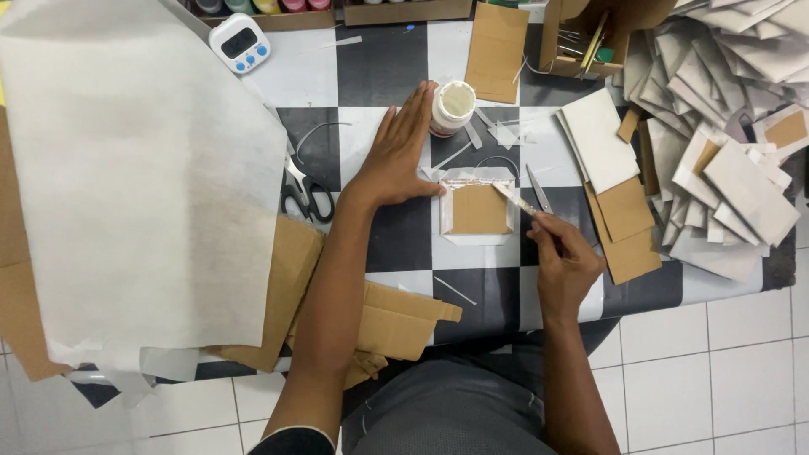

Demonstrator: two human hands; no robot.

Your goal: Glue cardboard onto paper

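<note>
Two hands work over one small piece: the left hand (403, 150) lies flat with fingers spread, pinning the edge of the cardboard square on white paper (478, 209) so it cannot slide, mid-desk (371, 67); the right hand (566, 263) pinches a flat stick (514, 199) whose tip rests on its top corner. An open white jar (452, 107) stands just above, scissors (308, 195) lie left

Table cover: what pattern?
Black-and-white checkerboard squares on the table cover, clearest in the head view.
</note>
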